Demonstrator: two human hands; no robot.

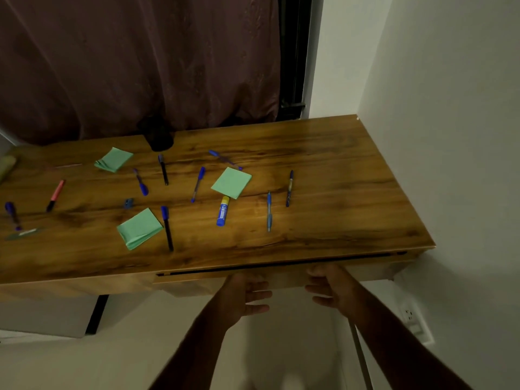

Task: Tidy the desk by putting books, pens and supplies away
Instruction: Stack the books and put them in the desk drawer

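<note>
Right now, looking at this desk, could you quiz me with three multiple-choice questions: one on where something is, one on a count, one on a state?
1. Where are the hands?
A. at the drawer front
B. on a pen
C. on the curtain

2. How many green note pads lie on the desk?
A. one
B. three
C. five

3. The drawer is:
A. pulled fully out
B. nearly shut
C. removed

Answers: A, left hand and right hand meet the drawer; B, pads; B, only a thin gap shows under the desk.

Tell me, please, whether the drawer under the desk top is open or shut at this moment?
Barely open. The drawer front stands slightly proud of the desk edge, a dark gap above it, both hands at its lower edge.
</note>
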